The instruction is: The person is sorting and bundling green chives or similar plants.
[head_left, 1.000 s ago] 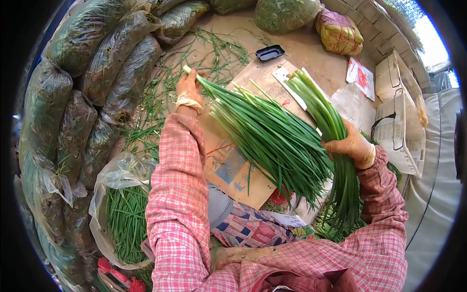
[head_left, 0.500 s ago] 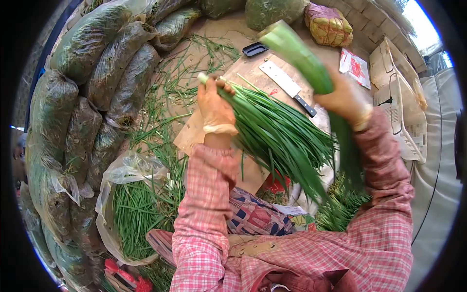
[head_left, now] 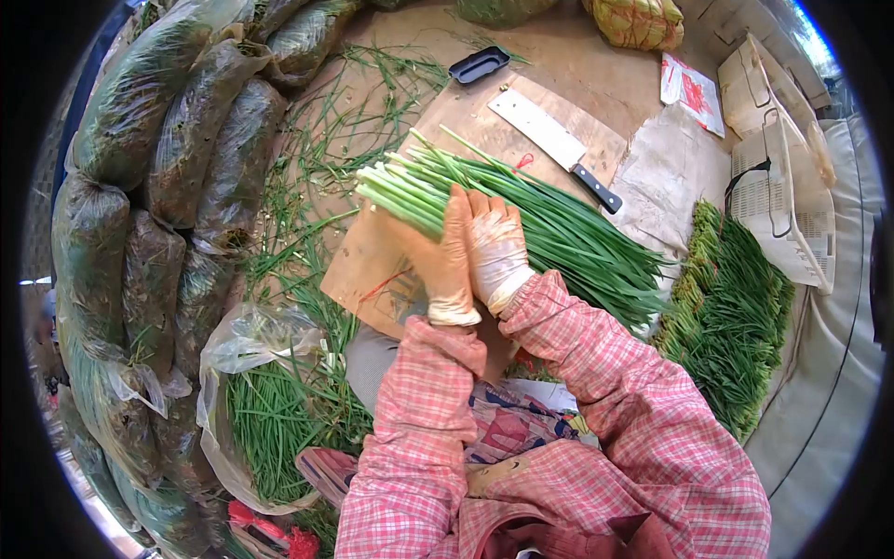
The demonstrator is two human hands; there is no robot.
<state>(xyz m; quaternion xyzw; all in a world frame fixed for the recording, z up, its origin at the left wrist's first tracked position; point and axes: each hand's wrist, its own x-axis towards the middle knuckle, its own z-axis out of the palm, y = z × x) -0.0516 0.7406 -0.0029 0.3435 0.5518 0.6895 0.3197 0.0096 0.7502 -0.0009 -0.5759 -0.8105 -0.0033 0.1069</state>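
Note:
A bundle of garlic chives (head_left: 568, 210) lies across the board in front of me, pale stem ends to the left and green leaves to the right. My right hand (head_left: 495, 238), in a thin, pale orange glove, is wrapped over the stems. Right beside it, my left hand (head_left: 438, 265), gloved too, presses against the near side of the same bundle; its fingers are partly smeared by motion. Beneath the stems is a brown cardboard piece (head_left: 358, 270). Behind the bundle, a cleaver (head_left: 535, 129) with a black handle rests on the wooden board (head_left: 596, 140).
A black tray (head_left: 479, 65) sits at the back. Stacked chives (head_left: 731, 317) and a white crate (head_left: 778, 200) are at the right. Plastic-wrapped bundles (head_left: 98, 252) line the left, near an open bag (head_left: 209, 419) of loose greens. Scattered leaves (head_left: 317, 140) cover the left floor.
My right hand has come down from the upper right with its raised chives onto the bundle. My left hand has moved down and nearer, beside it. The view has shifted slightly.

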